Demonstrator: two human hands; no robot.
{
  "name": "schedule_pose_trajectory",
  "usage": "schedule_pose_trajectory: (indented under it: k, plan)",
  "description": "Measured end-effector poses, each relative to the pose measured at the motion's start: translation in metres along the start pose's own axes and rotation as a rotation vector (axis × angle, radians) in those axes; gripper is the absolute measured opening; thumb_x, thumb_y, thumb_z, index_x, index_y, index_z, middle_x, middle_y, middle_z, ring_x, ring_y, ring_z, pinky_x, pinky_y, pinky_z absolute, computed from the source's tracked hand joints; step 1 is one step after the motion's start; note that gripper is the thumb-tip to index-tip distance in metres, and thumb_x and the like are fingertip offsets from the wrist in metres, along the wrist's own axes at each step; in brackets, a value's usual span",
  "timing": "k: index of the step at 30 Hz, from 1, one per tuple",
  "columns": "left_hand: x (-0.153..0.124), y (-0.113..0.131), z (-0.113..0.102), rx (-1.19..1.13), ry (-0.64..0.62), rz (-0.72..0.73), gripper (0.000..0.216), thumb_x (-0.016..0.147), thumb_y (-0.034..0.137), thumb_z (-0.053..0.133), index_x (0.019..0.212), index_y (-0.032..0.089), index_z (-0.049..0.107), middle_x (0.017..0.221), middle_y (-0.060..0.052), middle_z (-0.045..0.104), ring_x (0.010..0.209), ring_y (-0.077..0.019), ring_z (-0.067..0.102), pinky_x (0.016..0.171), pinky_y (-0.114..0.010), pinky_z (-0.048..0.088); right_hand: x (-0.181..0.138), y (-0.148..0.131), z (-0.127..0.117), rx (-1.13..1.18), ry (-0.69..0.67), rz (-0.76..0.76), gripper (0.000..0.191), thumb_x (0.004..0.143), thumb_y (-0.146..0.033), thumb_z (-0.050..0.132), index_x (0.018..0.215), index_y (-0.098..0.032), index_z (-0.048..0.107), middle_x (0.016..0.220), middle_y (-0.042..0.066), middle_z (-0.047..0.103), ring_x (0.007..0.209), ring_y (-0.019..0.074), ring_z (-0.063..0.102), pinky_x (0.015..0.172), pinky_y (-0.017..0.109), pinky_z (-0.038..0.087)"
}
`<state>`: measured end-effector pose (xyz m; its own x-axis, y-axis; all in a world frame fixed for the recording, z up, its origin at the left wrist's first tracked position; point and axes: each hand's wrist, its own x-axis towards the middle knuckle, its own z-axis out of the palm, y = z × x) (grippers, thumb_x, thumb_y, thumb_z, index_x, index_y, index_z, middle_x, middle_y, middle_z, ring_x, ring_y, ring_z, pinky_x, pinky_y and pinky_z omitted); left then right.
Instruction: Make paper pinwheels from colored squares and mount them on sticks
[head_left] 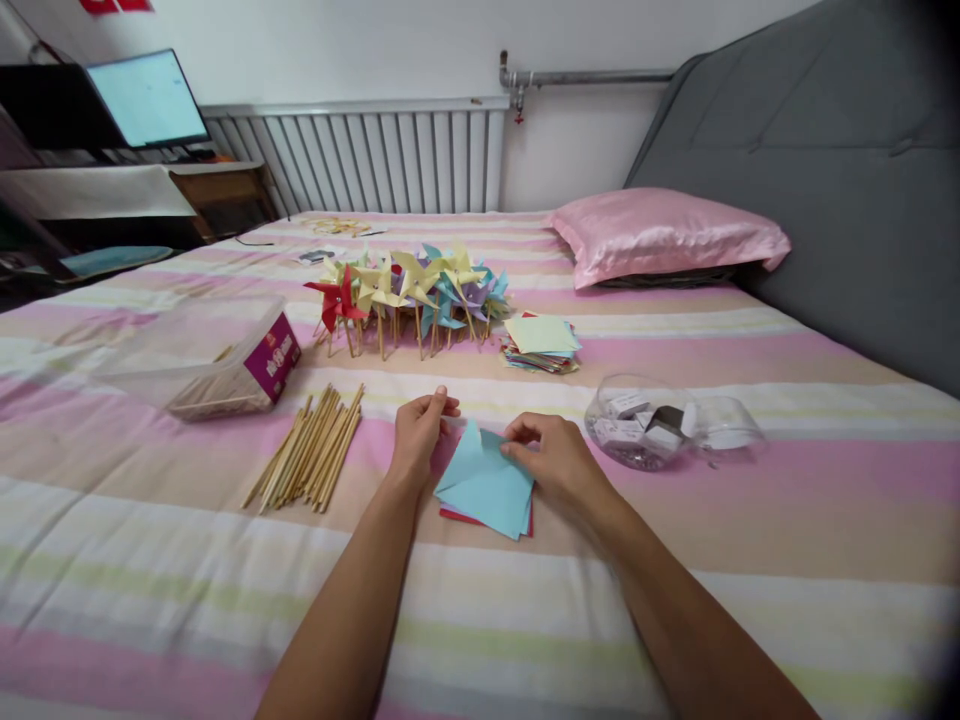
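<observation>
A light blue square of paper point(491, 487) lies in front of me on a small pile of coloured paper squares, with purple and red edges showing below. One of its corners stands up at the top. My right hand point(551, 455) pinches the blue paper's upper right edge between thumb and fingers. Just off the upper left side is my left hand point(421, 425), its fingers loosely stretched out and holding nothing visible. Left of my left hand, a bundle of thin wooden sticks point(311, 450) rests on the striped bedspread point(225, 600).
Several finished paper pinwheels point(416, 290) stand beyond my hands. A stack of coloured paper squares point(541, 340) is right of them. At right sits a round clear container point(637, 425) with small boxes; at left, a clear plastic box point(225, 370) holds sticks. A pink pillow point(667, 235) lies farther back.
</observation>
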<state>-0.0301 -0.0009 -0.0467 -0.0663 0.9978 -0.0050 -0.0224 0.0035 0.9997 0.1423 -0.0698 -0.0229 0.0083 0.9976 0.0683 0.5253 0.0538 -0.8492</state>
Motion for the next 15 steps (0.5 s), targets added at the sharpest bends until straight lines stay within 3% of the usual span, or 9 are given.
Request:
schedule_pose_trajectory:
  k: [3,6,11,15]
  plan:
    - [0.002,0.01,0.001,-0.022,0.022,0.004,0.048,0.07,0.058,0.065,0.072,0.009,0.067,0.068,-0.007,0.066,0.044,-0.0058,0.044,0.045,-0.021,0.029,0.009,0.011,-0.011,0.36,-0.049,-0.033,0.012,0.071,-0.029,0.065,0.073,-0.018,0.061,0.069,0.001,0.064,0.063,0.0143,0.058,0.06,0.025,0.042]
    - [0.008,0.034,0.005,0.011,-0.029,0.027,0.055,0.071,0.064,0.059,0.073,0.01,0.068,0.07,-0.009,0.067,0.048,-0.0081,0.048,0.048,-0.023,0.032,0.014,0.019,-0.019,0.597,0.025,0.012,0.025,0.067,-0.038,0.071,0.077,-0.017,0.06,0.065,-0.001,0.062,0.056,0.0114,0.054,0.055,0.023,0.039]
    - [0.015,0.067,0.021,0.073,-0.349,-0.084,0.069,0.073,0.073,0.047,0.08,0.009,0.073,0.082,-0.014,0.071,0.068,-0.0178,0.062,0.064,-0.027,0.043,0.019,0.022,-0.022,0.76,0.196,0.015,0.033,0.063,-0.041,0.076,0.081,-0.016,0.065,0.069,0.0,0.066,0.058,0.0112,0.056,0.057,0.023,0.042]
    - [0.006,0.055,0.029,-0.124,-0.598,-0.293,0.066,0.071,0.072,0.052,0.085,0.011,0.072,0.08,-0.011,0.071,0.068,-0.0186,0.063,0.067,-0.029,0.045,0.023,0.027,-0.02,0.697,0.295,-0.059,0.027,0.068,-0.039,0.075,0.082,-0.017,0.068,0.074,0.002,0.069,0.064,0.0135,0.06,0.061,0.024,0.044]
